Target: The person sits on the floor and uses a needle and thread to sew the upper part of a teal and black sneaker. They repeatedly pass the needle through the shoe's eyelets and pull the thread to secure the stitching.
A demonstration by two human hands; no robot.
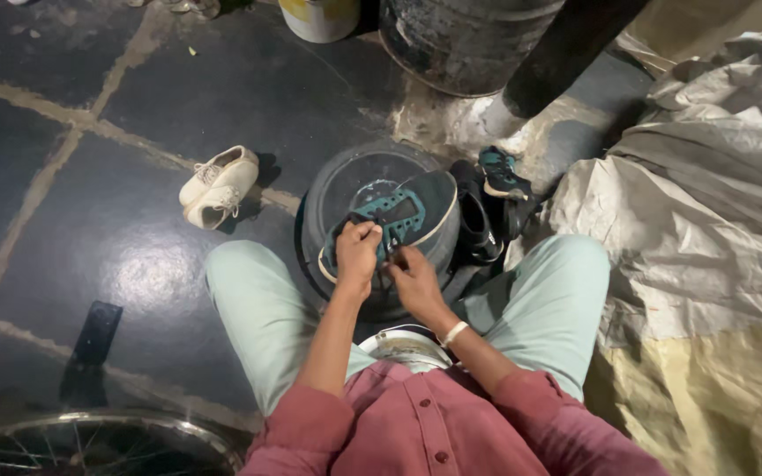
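Left hand (357, 251) pinching the dark sneaker (399, 220) sole-up over the basin (346, 176); right hand (412, 278) fingers apparently closed on it, 5 o'clock. Wet grip may slip, splash.

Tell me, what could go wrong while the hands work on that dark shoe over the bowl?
The dark shoe with teal sole rests tilted on the rim of the round grey basin, so it might slip in. The left hand and right hand pinch close together at its laces, so fingers could get tangled. The cream-white shoes lie near the knee and might get bumped.
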